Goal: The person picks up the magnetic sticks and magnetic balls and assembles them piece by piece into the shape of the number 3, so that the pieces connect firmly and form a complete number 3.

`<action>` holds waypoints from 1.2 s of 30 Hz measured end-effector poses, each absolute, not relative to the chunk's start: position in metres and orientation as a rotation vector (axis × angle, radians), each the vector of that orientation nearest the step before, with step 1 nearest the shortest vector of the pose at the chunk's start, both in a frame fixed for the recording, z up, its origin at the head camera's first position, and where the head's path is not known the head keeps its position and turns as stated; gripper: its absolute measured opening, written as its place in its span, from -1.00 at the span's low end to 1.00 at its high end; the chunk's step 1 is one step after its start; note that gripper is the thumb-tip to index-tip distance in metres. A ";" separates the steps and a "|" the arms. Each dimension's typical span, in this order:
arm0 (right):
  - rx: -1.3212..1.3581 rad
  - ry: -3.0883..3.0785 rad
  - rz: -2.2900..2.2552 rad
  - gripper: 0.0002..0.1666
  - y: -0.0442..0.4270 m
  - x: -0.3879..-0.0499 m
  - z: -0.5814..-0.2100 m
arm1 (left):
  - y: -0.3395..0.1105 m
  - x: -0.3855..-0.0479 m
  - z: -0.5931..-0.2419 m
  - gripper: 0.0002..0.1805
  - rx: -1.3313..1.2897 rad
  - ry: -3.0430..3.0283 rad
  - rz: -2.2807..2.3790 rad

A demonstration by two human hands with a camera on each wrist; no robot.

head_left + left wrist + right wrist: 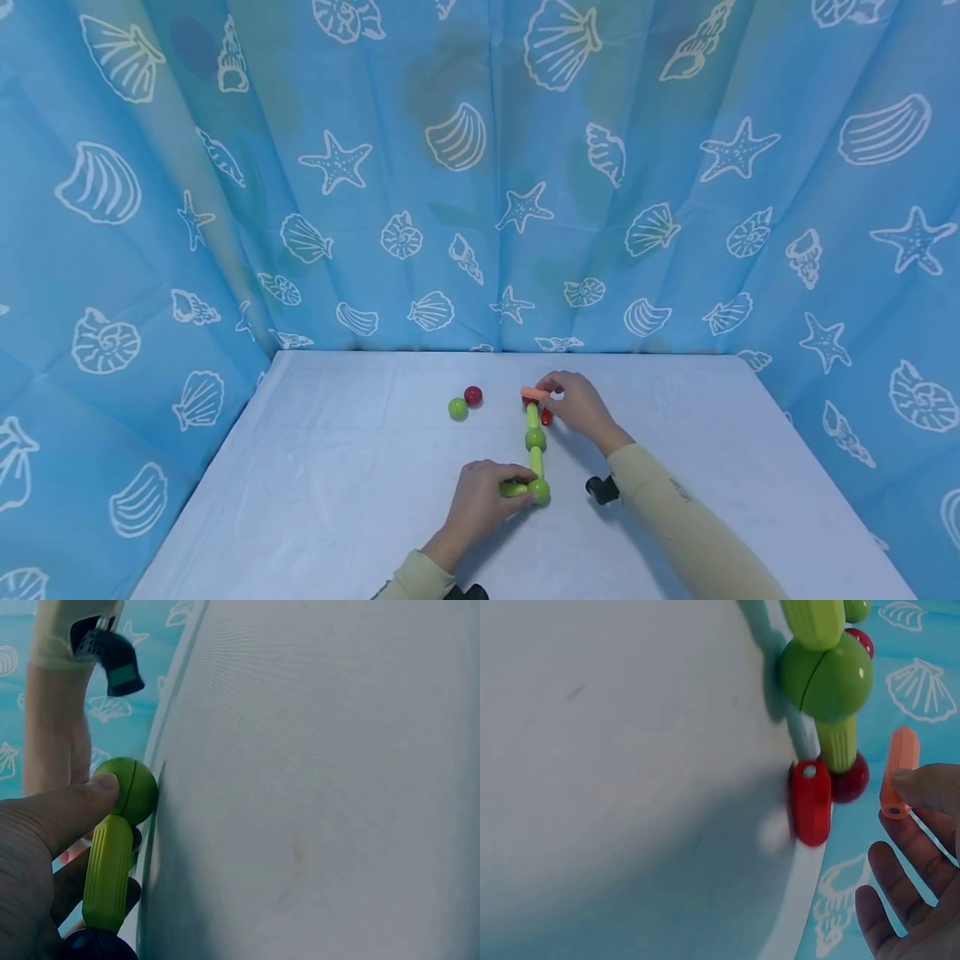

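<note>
No text, label, brand or number is legible in any view. The right sleeve (pixel 693 529) carries a small dark marking (pixel 681 490), possibly lettering, too small to read. The left sleeve (pixel 418 577) shows a dark trace (pixel 383 587), likewise unreadable.

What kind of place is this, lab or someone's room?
Probably a makeshift recording booth, though the room beyond doesn't show: blue shell-print curtains stand on three sides of a white table, and a black wrist camera is worn at the right sleeve.
</note>
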State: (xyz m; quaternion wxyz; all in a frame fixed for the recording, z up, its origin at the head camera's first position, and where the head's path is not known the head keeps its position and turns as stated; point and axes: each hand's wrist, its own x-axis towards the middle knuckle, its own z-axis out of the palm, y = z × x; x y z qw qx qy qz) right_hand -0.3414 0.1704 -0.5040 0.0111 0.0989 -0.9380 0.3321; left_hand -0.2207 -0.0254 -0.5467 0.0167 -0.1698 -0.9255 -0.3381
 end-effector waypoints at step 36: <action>0.371 -3.039 0.985 -0.84 0.129 -0.368 -0.521 | -0.027 -0.220 -0.547 -0.74 -0.567 -2.849 -1.069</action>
